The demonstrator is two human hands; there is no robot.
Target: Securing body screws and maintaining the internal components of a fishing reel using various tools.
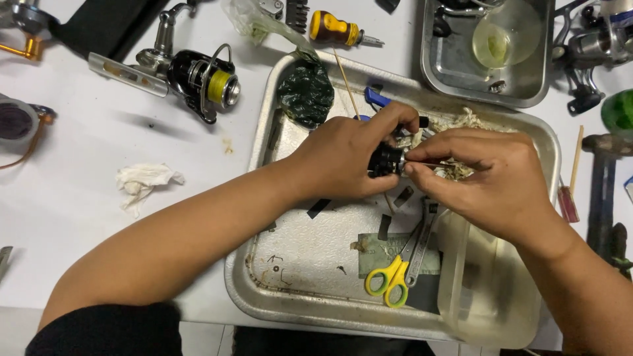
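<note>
The left hand (343, 158) grips a small black reel part (384, 160), fingers curled around it, above the far half of the metal tray (264, 198). The right hand (491, 175) pinches at the part's right end with thumb and forefinger (what it nips is too small to tell). Yellow-handled scissors (390, 277) lie near the tray's near edge; a fishing reel (198, 79) rests on the desk beyond the tray's far-left corner.

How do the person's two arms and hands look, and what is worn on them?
Both hands, the left hand and the right hand, are bare: no gloves, rings or watch show. Both forearms are uncovered. A black fabric sleeve covers the left upper arm near the elbow. No sleeve of the right arm is in view. The fingers have short nails.
</note>
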